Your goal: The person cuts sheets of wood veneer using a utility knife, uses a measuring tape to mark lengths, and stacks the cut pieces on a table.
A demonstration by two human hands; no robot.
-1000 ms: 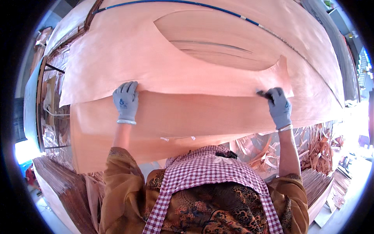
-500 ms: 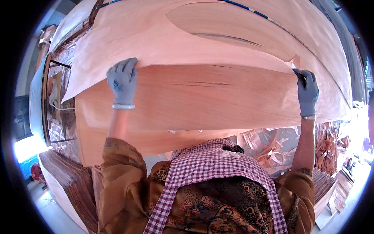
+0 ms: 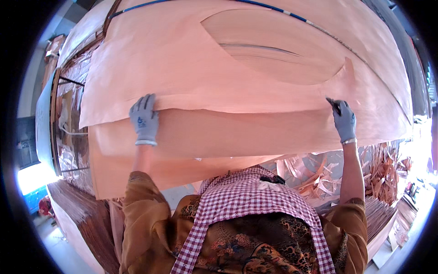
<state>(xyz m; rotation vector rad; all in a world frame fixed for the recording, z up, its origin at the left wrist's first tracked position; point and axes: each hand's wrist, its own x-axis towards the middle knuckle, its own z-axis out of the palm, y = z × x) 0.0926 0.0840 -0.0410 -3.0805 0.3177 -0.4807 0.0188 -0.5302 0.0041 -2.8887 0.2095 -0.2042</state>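
Crosswise, long pink sheet (image 3: 196,84), narrowing rightward

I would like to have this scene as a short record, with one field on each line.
Left hand: gloved, at the near edge of the top sheet; its grip is hidden
Right hand: gloved, holding a small dark tool near the same edge
Top sheet: thin, pinkish, with a curved far edge
Beneath: a lower sheet, showing nearer the person
Far side: a blue-and-white rod
Right: scraps
Lower left: a stack
Clothing: checked apron
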